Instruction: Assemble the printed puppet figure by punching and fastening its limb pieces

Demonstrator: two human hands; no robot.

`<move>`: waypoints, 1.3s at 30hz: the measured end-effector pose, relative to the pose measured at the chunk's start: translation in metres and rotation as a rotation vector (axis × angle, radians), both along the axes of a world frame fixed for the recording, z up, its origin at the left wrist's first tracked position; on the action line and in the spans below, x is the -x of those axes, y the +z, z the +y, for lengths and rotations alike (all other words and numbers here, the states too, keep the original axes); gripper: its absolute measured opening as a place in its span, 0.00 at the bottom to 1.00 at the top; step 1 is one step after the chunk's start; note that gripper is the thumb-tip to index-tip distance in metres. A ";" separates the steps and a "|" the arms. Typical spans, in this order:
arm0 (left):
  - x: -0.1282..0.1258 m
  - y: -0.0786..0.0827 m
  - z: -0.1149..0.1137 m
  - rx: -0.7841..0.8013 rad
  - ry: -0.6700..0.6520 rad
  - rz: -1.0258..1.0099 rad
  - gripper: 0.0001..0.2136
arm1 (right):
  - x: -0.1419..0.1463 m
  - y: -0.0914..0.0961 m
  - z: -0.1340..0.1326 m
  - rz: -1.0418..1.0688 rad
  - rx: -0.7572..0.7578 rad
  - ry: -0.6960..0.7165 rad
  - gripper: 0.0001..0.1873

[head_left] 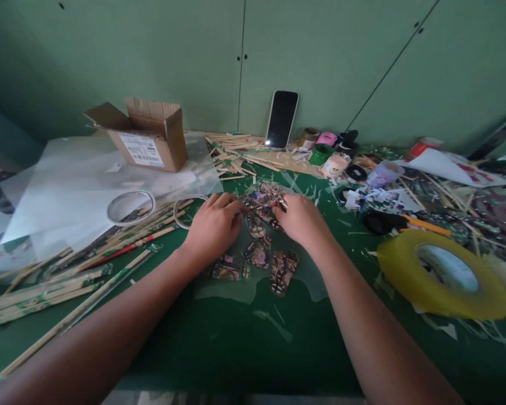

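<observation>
In the middle of the green table, my left hand [219,219] is closed, its fingertips at the edge of a small cluster of dark patterned pieces. My right hand [297,219] is pinched on a shiny, metallic-looking piece [272,193] at the cluster's top; its exact kind is too blurred to tell. Below the hands lie several flat cut-outs with a dark floral pattern, among them a right piece [284,273], a middle piece [258,252] and a left piece [230,268]. They rest on a clear sheet [219,289]. What my left fingertips grip is hidden.
Chopsticks [122,242] and tape rings [131,208] lie left, with an open cardboard box [162,149] behind. A phone [282,119] leans on the green wall. Paint jars [320,153] stand back right. A large yellow tape roll [398,270] and paper scraps lie right.
</observation>
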State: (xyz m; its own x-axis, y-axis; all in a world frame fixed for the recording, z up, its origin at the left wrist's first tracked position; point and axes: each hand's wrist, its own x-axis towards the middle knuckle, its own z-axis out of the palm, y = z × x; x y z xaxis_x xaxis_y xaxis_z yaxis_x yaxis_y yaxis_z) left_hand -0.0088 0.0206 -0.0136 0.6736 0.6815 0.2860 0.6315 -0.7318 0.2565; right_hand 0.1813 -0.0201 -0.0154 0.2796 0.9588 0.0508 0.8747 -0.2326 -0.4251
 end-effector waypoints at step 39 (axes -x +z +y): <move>-0.001 0.007 -0.013 0.624 -0.190 -0.482 0.09 | -0.003 0.020 -0.014 0.539 -0.075 0.312 0.21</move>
State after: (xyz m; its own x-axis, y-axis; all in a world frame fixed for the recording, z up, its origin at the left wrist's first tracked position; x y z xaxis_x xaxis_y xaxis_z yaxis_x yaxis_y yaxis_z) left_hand -0.0074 0.0081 -0.0067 0.6936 0.6977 0.1793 0.2271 -0.4480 0.8647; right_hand 0.1839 -0.0345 0.0047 -0.0079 0.9987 0.0511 0.5551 0.0469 -0.8305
